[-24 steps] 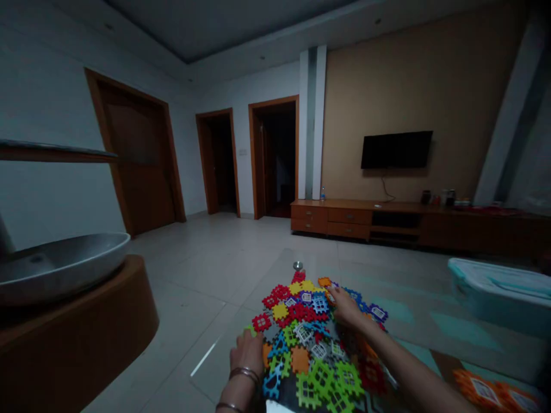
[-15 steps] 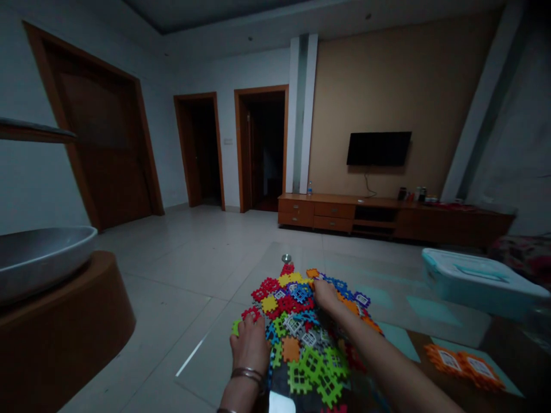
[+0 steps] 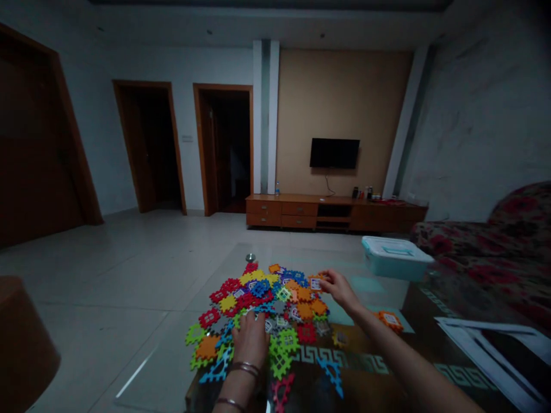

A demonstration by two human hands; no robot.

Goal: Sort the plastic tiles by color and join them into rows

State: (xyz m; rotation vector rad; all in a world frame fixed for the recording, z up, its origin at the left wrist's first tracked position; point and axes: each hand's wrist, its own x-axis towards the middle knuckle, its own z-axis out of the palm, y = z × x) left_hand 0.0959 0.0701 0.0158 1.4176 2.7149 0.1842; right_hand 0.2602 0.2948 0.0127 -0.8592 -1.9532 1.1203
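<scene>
On a glass-topped counter (image 3: 387, 367) in a dim living room, a person's two bare hands work at a heap of colourful interlocking plastic tiles (image 3: 262, 304). The left hand (image 3: 250, 339), two bangles at its wrist, lies palm down on the near side of the heap, fingers (image 3: 253, 319) held close together and flat on the pieces, gripping none. The right hand (image 3: 340, 288) reaches to the far right edge of the heap, its fingers curled towards an orange tile with a white window panel (image 3: 316, 283); whether they pinch it or only touch it cannot be told in the low light.

Red, yellow, blue, green, grey and orange tiles overlap across the counter's left half, some lapping over its edge. A blue tile (image 3: 333, 374) and a pink tile (image 3: 282, 393) lie apart near the front edge, and a lone orange tile (image 3: 390, 320) sits just right of the right forearm. Beyond the right hand stands a lidded teal plastic box (image 3: 394, 258). White papers (image 3: 495, 350) lie at the counter's right. A floral sofa (image 3: 495, 246) runs along the right wall, and a wall-mounted television (image 3: 334, 153) hangs above a low wooden cabinet (image 3: 336, 212) at the far end.
</scene>
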